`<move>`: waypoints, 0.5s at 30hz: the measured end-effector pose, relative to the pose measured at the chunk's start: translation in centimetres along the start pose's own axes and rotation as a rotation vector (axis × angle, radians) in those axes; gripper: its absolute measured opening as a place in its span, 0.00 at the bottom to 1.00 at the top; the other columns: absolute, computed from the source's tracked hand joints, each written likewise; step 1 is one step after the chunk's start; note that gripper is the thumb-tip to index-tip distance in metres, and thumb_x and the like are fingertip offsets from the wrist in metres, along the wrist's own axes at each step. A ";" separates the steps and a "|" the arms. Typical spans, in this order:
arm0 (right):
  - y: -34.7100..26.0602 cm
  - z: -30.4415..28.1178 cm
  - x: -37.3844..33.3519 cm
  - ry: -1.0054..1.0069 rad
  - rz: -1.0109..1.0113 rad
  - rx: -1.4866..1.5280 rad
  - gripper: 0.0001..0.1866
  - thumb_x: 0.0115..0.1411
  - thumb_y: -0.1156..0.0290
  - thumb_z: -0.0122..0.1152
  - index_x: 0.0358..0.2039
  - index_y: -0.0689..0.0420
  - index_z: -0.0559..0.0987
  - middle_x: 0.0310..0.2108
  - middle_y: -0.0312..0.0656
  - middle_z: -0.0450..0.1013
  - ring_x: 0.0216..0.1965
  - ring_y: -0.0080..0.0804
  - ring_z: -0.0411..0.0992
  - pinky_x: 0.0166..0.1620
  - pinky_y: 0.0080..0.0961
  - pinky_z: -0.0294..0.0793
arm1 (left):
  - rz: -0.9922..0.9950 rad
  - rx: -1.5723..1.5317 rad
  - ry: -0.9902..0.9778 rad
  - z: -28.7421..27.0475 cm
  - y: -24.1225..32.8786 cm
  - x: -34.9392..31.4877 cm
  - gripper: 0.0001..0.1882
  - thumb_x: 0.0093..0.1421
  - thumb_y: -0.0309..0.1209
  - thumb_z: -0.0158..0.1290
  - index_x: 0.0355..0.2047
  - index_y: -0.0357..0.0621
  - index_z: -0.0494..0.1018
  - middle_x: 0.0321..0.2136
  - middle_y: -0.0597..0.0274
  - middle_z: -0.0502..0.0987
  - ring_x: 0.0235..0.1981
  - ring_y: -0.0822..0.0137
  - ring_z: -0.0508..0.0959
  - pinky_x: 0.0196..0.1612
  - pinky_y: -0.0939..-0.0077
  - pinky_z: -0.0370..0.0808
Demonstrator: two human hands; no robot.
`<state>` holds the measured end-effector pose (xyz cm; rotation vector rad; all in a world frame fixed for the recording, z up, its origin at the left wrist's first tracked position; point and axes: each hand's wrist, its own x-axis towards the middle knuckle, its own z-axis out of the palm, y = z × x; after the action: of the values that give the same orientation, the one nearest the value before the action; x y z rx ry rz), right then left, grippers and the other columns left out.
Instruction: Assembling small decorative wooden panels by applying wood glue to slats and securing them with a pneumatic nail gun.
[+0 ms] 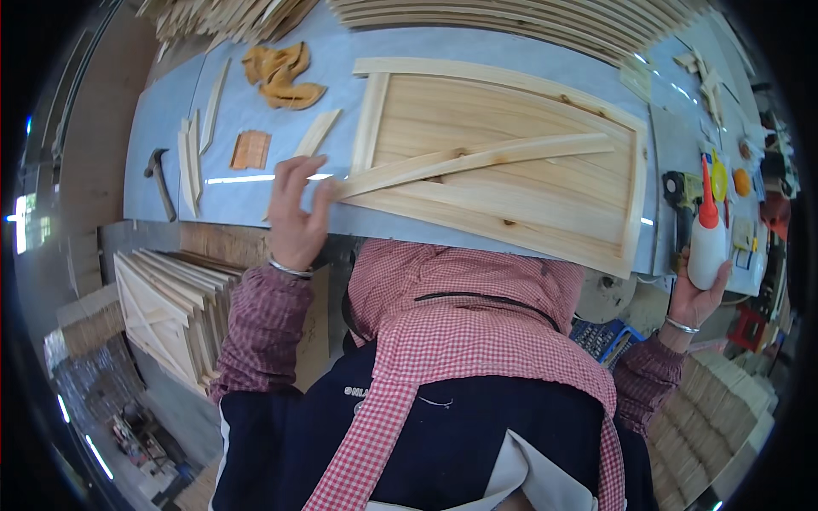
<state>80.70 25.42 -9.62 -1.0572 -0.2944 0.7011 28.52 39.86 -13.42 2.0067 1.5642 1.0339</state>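
My right hand point(694, 294) is wrapped around a white glue bottle point(705, 251) with a red nozzle pointing up, at the right edge of the table. A pale wooden panel point(511, 111) with a raised frame lies before me. Across it, at a slant, rests a long wooden strip point(503, 153) whose left end juts past the panel's near-left corner. My left hand point(298, 217) hovers by that end with its fingers apart. Behind the left hand another wooden strip point(319, 130) lies partly hidden; whether the fingers touch either strip I cannot tell.
To the left on the blue-grey table point(256, 192) lie a hammer point(159, 183), loose strips point(189, 166), a small brown wooden block point(250, 150) and an orange cloth point(281, 75). Stacked slats point(528, 25) line the back. A tape measure point(679, 189) sits right; panels point(158, 311) lean below left.
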 end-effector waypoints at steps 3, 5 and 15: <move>0.6 0.6 -0.2 -0.015 0.009 -0.002 0.26 0.57 0.58 0.57 0.49 0.61 0.64 0.47 0.49 0.67 0.47 0.44 0.66 0.46 0.42 0.68 | 0.190 0.097 -0.026 2.2 1.5 0.2 0.14 0.51 0.23 0.52 0.40 0.39 0.71 0.36 0.54 0.69 0.37 0.57 0.71 0.41 0.69 0.69; 1.2 1.2 -0.4 -0.035 0.026 -0.001 0.26 0.57 0.58 0.57 0.49 0.61 0.64 0.47 0.50 0.67 0.47 0.44 0.66 0.46 0.42 0.68 | 0.385 0.158 -0.032 3.2 2.2 0.0 0.16 0.48 0.23 0.53 0.40 0.40 0.70 0.36 0.54 0.69 0.37 0.56 0.71 0.40 0.68 0.68; 1.9 1.4 -2.2 -0.004 0.055 -0.035 0.28 0.57 0.57 0.56 0.52 0.62 0.63 0.48 0.50 0.66 0.48 0.45 0.66 0.46 0.42 0.69 | 0.436 0.183 -0.196 5.9 0.5 4.5 0.09 0.50 0.25 0.51 0.34 0.42 0.71 0.28 0.59 0.70 0.31 0.59 0.72 0.35 0.67 0.67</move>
<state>77.56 25.50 -10.44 -1.1009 -0.2831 0.7500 33.77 44.72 -15.52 2.5639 1.1834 0.8258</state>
